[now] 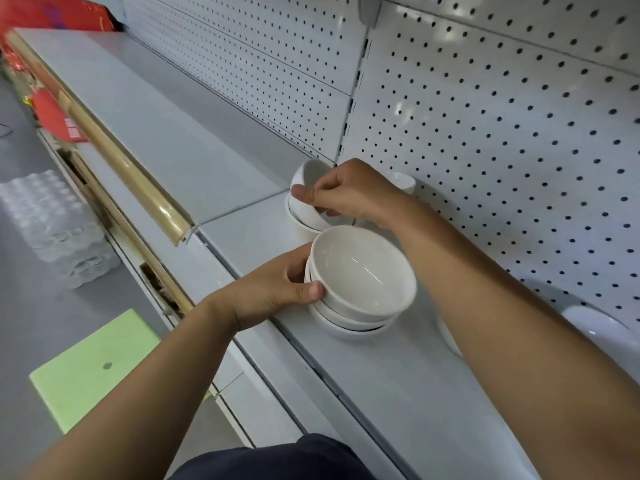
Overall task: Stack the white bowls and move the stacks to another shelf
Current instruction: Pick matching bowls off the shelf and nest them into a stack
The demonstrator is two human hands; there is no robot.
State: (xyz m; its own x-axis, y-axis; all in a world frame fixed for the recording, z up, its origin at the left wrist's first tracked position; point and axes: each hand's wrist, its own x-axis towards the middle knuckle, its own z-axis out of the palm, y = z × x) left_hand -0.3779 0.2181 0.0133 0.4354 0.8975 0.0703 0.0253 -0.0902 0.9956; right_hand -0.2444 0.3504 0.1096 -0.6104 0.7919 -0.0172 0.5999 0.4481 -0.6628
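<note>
As I stand at a white metal shelf, my left hand grips a stack of glossy white bowls near the shelf's front edge, thumb pressed on the outer wall and fingers reaching behind. The stack holds at least three round, deep bowls, nested unevenly, and the top one's smooth inside catches thin streaks of light. Farther back, my right hand pinches the rim of a tilted bowl between thumb and fingers. It leans inside a lower bowl that stands on the shelf just beside the seam between two panels. Behind that hand a back bowl shows against the pegboard, a white sheet dotted with rows of dark round holes. Two more sit to the right: a hidden bowl half under my right forearm, and a far bowl, rounded and shiny, by the pegboard. A polished gold rail runs along the neighbouring shelf's edge. Below, on grey floor, lie a pale green square board, a shrink-wrapped bottle pack and blurred red packaging.
</note>
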